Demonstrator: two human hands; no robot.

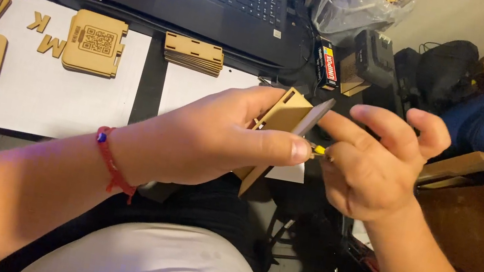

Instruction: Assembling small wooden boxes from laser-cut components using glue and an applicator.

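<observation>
At frame centre a small flat-panelled light wooden piece (281, 115) is gripped steady by the left hand (215, 138) so a dark flat strip (314, 116), pinched by the right hand (375, 165), meets its edge

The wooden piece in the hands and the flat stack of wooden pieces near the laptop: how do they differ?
The wooden piece is held up, tilted, in the left hand; the stack lies flat on the desk. The held piece has a dark panel against it, touched by the right hand; the stack is bare. Both are light brown, thin-cut wood.
</observation>
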